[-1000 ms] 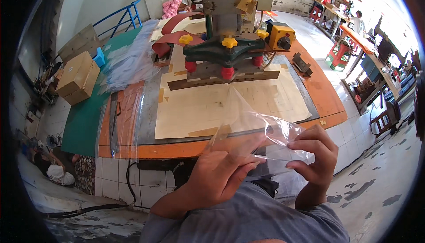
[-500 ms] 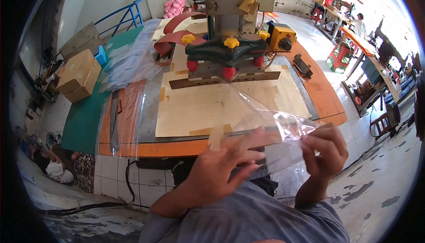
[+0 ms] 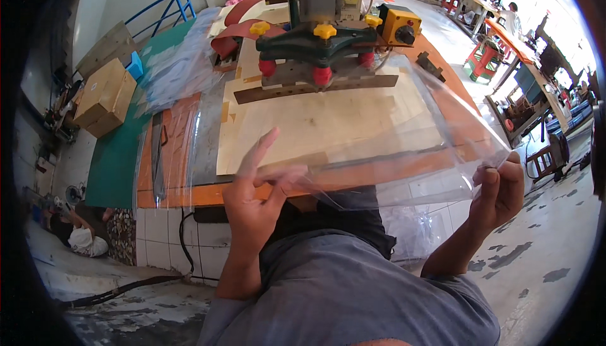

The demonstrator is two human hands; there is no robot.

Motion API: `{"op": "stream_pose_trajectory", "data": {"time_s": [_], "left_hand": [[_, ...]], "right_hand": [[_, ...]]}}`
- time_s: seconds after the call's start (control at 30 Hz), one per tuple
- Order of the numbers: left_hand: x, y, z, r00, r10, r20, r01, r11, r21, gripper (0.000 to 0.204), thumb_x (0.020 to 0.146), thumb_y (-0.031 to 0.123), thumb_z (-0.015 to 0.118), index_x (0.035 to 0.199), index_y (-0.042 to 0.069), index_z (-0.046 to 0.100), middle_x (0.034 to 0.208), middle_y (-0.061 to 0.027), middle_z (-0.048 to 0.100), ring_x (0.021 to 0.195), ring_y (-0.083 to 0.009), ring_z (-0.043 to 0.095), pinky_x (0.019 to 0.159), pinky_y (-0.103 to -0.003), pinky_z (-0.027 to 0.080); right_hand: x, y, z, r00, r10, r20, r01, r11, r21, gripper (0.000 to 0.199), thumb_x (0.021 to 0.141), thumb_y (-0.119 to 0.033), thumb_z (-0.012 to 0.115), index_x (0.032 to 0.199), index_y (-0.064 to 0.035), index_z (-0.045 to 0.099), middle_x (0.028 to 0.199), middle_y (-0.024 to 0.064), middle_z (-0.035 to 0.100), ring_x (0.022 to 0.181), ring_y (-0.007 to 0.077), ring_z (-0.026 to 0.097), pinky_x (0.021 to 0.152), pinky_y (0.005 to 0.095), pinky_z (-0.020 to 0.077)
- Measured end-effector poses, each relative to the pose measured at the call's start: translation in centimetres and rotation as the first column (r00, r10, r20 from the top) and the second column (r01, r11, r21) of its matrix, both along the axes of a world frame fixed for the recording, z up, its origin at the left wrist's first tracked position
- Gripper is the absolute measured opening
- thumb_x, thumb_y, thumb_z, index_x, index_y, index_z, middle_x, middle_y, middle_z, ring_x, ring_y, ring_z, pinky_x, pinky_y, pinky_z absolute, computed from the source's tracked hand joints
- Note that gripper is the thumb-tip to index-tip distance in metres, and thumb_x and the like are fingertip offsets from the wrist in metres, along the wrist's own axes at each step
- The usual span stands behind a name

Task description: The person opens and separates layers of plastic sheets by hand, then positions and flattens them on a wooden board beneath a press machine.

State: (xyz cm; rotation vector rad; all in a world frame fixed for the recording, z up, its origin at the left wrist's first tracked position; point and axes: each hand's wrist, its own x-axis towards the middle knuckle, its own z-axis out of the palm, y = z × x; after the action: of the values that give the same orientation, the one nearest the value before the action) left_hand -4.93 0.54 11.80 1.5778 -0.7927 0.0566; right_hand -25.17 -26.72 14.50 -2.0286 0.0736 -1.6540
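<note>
A clear plastic sheet (image 3: 404,157) stretches in the air above the front edge of the worktable. My right hand (image 3: 502,191) is closed on its right corner, with thumb and fingers pinched. At the sheet's left end is my left hand (image 3: 251,198), its fingers spread and the index finger pointing up. Whether those fingers touch the plastic I cannot tell. Beyond the sheet, a tan board (image 3: 315,119) lies on the table under a press head (image 3: 322,46) with a dark green frame, yellow knobs and a long metal bar (image 3: 315,89).
Clear plastic sheets (image 3: 180,71) are piled on the green surface (image 3: 113,157) at the left, near a cardboard box (image 3: 104,97). A yellow control box (image 3: 399,25) with a black knob stands right of the press. More clear plastic (image 3: 410,232) hangs below the table by my right arm.
My left hand has moved left and up, and its fingers have spread. My right hand has moved right and slightly up with the sheet, which is now stretched wider. The view has shifted slightly.
</note>
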Motion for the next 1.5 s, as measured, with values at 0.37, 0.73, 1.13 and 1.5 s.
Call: {"op": "stream_pose_trajectory", "data": {"time_s": [0.37, 0.73, 1.13, 1.5], "left_hand": [[3.0, -1.8, 0.0, 0.995, -0.096, -0.021, 0.077, 0.889, -0.452, 0.012, 0.095, -0.001, 0.075, 0.107, -0.003, 0.074, 0.113, -0.0156, 0.075, 0.109, -0.0230, 0.071, 0.099, -0.034, 0.053], [5.0, -4.3, -3.0, 0.995, -0.036, 0.094, 0.051, 0.985, -0.167, 0.011, 0.097, 0.002, 0.073, 0.108, 0.002, 0.073, 0.130, -0.0129, 0.067, 0.116, -0.0178, 0.063, 0.098, -0.032, 0.051], [0.6, -1.2, -5.2, 0.917, -0.271, 0.292, 0.247, 0.962, 0.118, 0.013, 0.093, 0.007, 0.076, 0.106, 0.006, 0.077, 0.102, -0.0090, 0.080, 0.099, -0.0247, 0.076, 0.091, -0.038, 0.058], [-0.7, -0.1, -4.9, 0.809, -0.364, 0.462, 0.337, 0.931, 0.143, 0.017, 0.087, 0.010, 0.080, 0.104, 0.010, 0.078, 0.103, -0.0058, 0.081, 0.098, -0.0237, 0.078, 0.086, -0.037, 0.059]], "right_hand": [[-0.7, -0.9, -0.4, 0.726, 0.361, -0.585, -0.293, 0.932, 0.212, 0.013, 0.084, 0.000, 0.078, 0.090, -0.0001, 0.067, 0.087, 0.0104, 0.070, 0.080, 0.0196, 0.067, 0.071, 0.0325, 0.0522], [2.5, -0.4, 0.6, 0.725, 0.125, -0.677, -0.005, 0.984, 0.176, 0.014, 0.090, -0.006, 0.077, 0.093, 0.0023, 0.067, 0.088, 0.0092, 0.070, 0.082, 0.0202, 0.068, 0.074, 0.0330, 0.0520], [13.0, -2.3, 1.3, 0.552, 0.177, -0.814, -0.462, 0.878, -0.122, 0.024, 0.099, -0.016, 0.070, 0.119, -0.0046, 0.066, 0.116, 0.0120, 0.072, 0.106, 0.0322, 0.069, 0.090, 0.0423, 0.0543], [17.6, -2.7, -0.3, -0.077, -0.314, -0.946, -0.546, 0.808, -0.224, 0.074, 0.088, -0.022, 0.080, 0.152, -0.0105, 0.046, 0.120, 0.0176, 0.071, 0.115, 0.0374, 0.067, 0.096, 0.0490, 0.0517]]}}
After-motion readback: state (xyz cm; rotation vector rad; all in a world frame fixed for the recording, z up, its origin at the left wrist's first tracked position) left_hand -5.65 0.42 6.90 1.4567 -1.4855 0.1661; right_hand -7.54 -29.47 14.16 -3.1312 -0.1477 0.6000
